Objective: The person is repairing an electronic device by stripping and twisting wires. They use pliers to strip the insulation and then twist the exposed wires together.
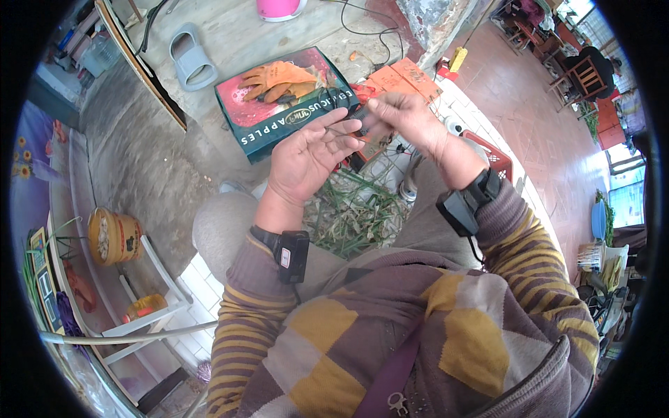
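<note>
Between my two hands is a small dark object [361, 120], too small to make out its kind. My right hand [411, 124] pinches it between thumb and fingers. My left hand [306, 159] has its palm turned up and its fingers stretched out and apart, the tips close to or touching the dark object. Just beyond the hands lies a green and red apple carton [244, 125], with a pair of orange rubber gloves [279, 80] on top. Below the hands, between my knees, a heap of green leafy stalks and trimmings [359, 216] is spread out.
An orange-red box [411, 78] sits beyond my right hand, and a red plastic crate [491, 157] stands by my right knee. A grey slipper [191, 59] lies at the far left. To the left are a yellow bucket [118, 237] and a white frame [157, 313].
</note>
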Demonstrator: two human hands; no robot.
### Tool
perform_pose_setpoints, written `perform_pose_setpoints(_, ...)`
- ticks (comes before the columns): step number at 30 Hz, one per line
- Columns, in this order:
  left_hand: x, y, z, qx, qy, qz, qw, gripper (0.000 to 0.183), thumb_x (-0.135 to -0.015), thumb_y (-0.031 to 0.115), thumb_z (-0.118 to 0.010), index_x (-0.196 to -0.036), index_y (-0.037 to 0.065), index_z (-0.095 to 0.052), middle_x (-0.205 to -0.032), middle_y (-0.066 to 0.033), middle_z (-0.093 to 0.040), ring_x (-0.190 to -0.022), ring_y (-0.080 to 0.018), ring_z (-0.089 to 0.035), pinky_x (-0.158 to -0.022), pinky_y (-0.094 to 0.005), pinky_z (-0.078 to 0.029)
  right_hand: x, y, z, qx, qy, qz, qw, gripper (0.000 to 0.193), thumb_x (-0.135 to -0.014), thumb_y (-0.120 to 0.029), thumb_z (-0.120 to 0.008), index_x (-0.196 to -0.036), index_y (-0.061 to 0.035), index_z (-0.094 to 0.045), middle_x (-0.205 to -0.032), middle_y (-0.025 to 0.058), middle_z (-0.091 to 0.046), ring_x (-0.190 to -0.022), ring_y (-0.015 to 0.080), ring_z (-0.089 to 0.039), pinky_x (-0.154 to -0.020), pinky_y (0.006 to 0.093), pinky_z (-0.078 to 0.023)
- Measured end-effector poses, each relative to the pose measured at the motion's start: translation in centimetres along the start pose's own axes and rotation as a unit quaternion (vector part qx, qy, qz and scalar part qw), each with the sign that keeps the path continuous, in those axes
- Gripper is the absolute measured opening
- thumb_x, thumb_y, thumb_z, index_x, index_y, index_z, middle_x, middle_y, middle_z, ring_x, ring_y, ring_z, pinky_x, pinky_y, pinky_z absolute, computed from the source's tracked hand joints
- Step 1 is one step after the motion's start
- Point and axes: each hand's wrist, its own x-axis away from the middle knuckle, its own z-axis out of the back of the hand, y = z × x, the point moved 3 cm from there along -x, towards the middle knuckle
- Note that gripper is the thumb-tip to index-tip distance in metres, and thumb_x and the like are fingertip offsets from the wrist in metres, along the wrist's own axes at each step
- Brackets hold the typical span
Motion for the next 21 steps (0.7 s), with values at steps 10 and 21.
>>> perform_pose_setpoints(10,1.1,1.0,1.2,-0.249,0.196,0.030,0.948,0.035,-0.094,0.022,-0.045,-0.118,-0.003,-0.050,-0.108,-0.0199,-0.060,-0.083,-0.0251,-0.064,-0.079,-0.0355,-0.051,1.4,0.2,-2.2,-0.042,-0.005,0.027,0.999,0.021,-0.082,-0.025,-0.066,-0.078,-0.0047,-0.065,-0.072,-0.0010,-0.060,-0.065,0.0053,-0.050,-0.059,0.0216,-0.042)
perform_pose_setpoints(21,0.4,0.8,1.5,-0.043,0.209,-0.170,0.962,0.021,-0.093,0.019,-0.048,-0.096,0.000,-0.056,-0.081,-0.0097,-0.060,-0.076,-0.0235,-0.060,-0.086,-0.0417,-0.047,2.1,0.3,-3.2,-0.126,0.053,-0.064,0.989,0.017,-0.084,-0.015,-0.061,-0.068,-0.0087,-0.058,-0.060,-0.0039,-0.050,-0.047,0.0030,-0.035,-0.042,0.0202,-0.026)
